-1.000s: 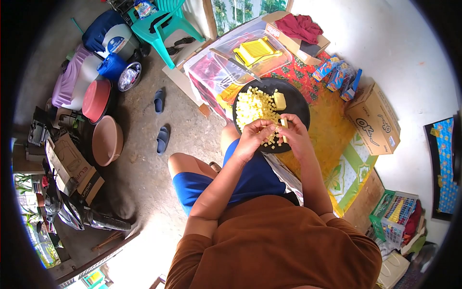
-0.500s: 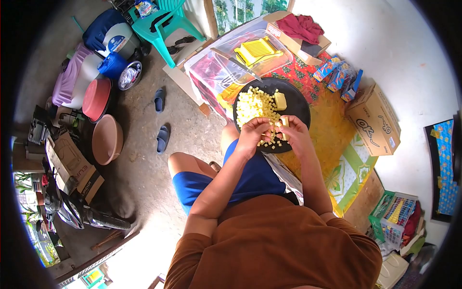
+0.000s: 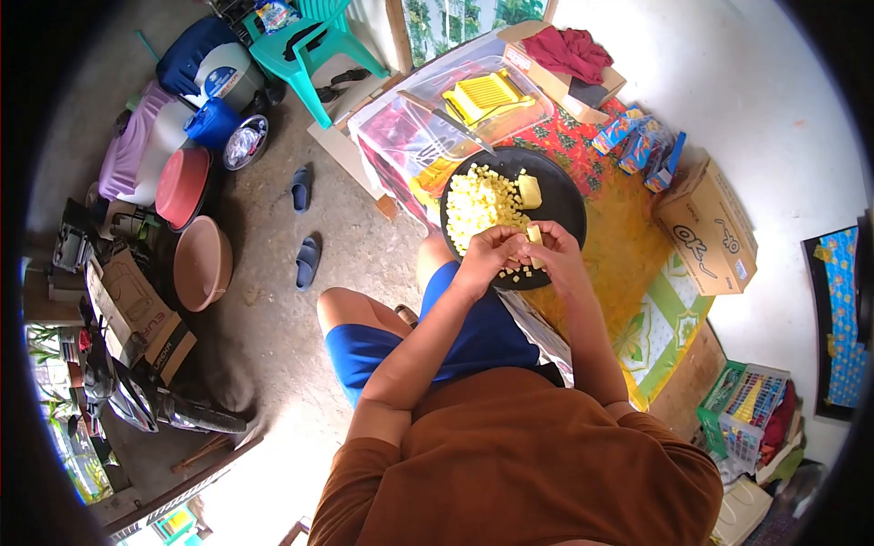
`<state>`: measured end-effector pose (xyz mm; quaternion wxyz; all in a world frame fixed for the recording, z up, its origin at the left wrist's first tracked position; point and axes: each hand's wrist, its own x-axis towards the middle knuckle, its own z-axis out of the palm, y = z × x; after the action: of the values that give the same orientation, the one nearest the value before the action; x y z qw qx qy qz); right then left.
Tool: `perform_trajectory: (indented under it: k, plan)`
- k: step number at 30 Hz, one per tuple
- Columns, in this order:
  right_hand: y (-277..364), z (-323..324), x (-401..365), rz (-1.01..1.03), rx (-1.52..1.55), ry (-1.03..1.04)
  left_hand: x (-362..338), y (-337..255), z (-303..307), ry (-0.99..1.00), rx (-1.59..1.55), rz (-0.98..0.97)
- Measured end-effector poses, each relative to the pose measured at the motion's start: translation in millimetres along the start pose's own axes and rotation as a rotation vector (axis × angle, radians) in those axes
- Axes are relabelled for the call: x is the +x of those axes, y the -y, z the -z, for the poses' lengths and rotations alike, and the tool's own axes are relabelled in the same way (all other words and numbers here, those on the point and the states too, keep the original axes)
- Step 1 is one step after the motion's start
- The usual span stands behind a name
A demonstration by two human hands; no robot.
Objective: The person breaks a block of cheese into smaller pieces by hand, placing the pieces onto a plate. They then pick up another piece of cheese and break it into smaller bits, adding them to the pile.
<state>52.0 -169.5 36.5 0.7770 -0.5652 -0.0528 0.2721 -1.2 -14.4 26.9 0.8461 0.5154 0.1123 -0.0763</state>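
A round black tray (image 3: 566,202) lies in front of me, with a heap of small pale yellow cubes (image 3: 482,205) on its left part. Beside the heap sits a larger pale yellow block (image 3: 529,192). Over the tray's near edge, my right hand (image 3: 558,250) is closed on a pale yellow piece (image 3: 534,236) of the same look. My left hand (image 3: 491,255) meets it, fingers pinched together at the piece; whether anything else is between them is hidden. A few loose cubes lie under the hands.
Beyond the tray, a knife (image 3: 448,122) rests on a clear plastic container (image 3: 523,115) near a yellow slatted rack (image 3: 487,96). To the right stand small blue boxes (image 3: 635,144) and a cardboard carton (image 3: 706,227). Slippers (image 3: 308,261) and basins (image 3: 203,264) are on the floor at left.
My hands have drawn closer together over the tray. The pale yellow piece has shifted slightly left, and less of it shows between the fingers.
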Motion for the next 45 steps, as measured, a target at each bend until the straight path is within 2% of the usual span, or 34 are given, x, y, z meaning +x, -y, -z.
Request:
perform_trajectory:
  k: [5,11,14,20,23,26,32,38,41,45]
  plan:
    - [7,-6,-2,-0.026,0.043,0.018,-1,-5,4,0.017,-0.114,0.028]
    - [10,-6,-3,-0.078,0.01,-0.021,0,4,5,-0.106,-0.129,0.026]
    - [0,8,2,-0.138,-0.337,-0.088,6,17,14,-0.159,0.019,0.005]
    - [-9,18,3,-0.256,-0.541,-0.103,4,18,16,-0.196,0.113,-0.003]
    - [-16,19,3,-0.191,-0.346,-0.135,1,15,16,-0.217,0.111,-0.013]
    - [-12,16,0,-0.178,-0.111,-0.07,-3,11,16,-0.229,0.11,-0.005]
    - [7,1,-7,-0.079,-0.067,-0.101,-12,1,7,-0.118,0.049,-0.031]
    - [15,-6,-11,0.025,-0.026,-0.018,-20,-9,-1,0.016,0.078,-0.009]
    - [22,-13,-15,0.028,-0.028,-0.031,-21,-11,3,0.075,0.014,-0.001]
    - [21,-12,-14,0.005,0.16,0.02,-22,-10,6,0.119,-0.116,0.01]
